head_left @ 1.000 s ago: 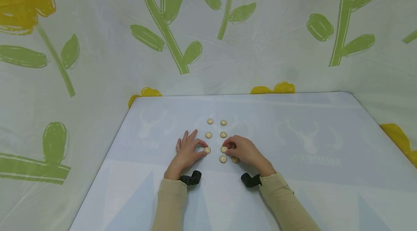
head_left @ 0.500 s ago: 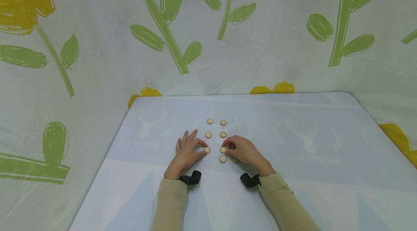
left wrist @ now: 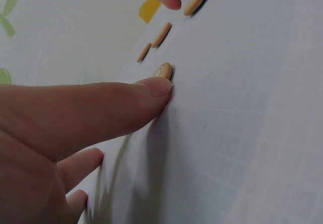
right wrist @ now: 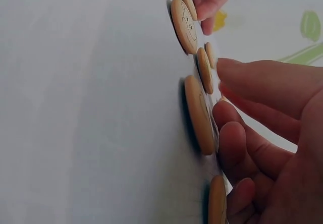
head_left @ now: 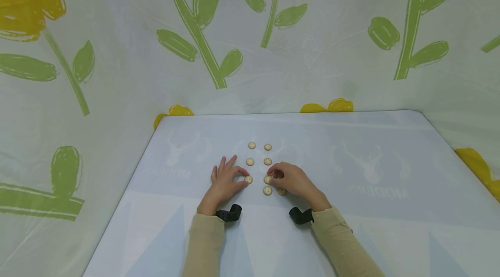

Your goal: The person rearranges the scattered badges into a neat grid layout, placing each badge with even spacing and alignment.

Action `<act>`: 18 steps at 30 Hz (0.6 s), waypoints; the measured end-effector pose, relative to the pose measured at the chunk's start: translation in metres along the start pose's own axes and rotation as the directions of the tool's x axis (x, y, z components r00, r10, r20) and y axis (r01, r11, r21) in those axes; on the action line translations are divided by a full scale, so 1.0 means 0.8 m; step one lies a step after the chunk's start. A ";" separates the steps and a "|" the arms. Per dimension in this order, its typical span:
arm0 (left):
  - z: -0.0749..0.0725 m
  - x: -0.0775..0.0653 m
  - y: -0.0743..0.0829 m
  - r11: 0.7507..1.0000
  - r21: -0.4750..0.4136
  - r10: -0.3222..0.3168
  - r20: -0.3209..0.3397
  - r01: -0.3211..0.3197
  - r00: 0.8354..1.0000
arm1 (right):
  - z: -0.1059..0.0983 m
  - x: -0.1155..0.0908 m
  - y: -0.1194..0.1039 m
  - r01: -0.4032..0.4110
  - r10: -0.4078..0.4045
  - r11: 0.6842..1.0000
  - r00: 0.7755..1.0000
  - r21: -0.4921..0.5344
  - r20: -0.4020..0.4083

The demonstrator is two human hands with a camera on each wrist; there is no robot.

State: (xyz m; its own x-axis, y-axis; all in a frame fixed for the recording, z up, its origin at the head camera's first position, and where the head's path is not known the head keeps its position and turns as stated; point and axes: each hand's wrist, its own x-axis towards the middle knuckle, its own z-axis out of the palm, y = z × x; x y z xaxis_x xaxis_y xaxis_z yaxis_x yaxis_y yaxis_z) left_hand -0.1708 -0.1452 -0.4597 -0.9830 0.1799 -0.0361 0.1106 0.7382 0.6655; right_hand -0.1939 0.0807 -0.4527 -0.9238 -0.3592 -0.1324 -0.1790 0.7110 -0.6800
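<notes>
Clearly, left hand (head_left: 225,181) pinches disc (head_left: 249,179) at its three o'clock; right hand (head_left: 293,179) pinches twin (head_left: 267,179) at nine. Loose disc (head_left: 267,191) at twin's six o'clock, nearer right hand.

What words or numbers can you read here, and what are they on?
"MODERN": faint, seemingly backwards, on the right side of the pale blue-grey, flat table covering.
Fainter lettering on the covering's left side: too blurred to read fully.
Round, tan, wooden-looking discs: dark line markings, like a drawing on one; I can't read any word or number there.
</notes>
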 end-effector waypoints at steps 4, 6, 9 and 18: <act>0.001 0.000 0.000 1.000 0.000 0.002 0.000 -0.002 1.000 | -0.003 -0.001 0.002 -0.023 0.024 0.999 1.000 0.030 -0.019; 0.001 0.000 0.000 1.000 -0.002 0.001 0.002 -0.001 1.000 | -0.004 -0.002 0.002 -0.034 0.034 0.999 0.999 0.028 -0.023; 0.001 -0.001 0.001 1.000 -0.001 -0.002 0.004 0.002 1.000 | -0.008 -0.003 0.002 -0.035 0.036 0.999 0.999 0.022 -0.019; 0.000 -0.001 0.001 1.000 0.002 -0.011 0.007 0.011 1.000 | -0.015 -0.008 -0.002 0.008 -0.008 1.000 1.000 -0.008 -0.004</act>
State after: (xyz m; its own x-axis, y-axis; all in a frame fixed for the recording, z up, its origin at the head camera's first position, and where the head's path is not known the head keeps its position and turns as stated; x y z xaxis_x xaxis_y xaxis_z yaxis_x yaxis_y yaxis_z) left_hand -0.1698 -0.1448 -0.4590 -0.9831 0.1765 -0.0491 0.1000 0.7413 0.6637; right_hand -0.1920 0.0891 -0.4423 -0.9238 -0.3624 -0.1234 -0.1893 0.7127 -0.6755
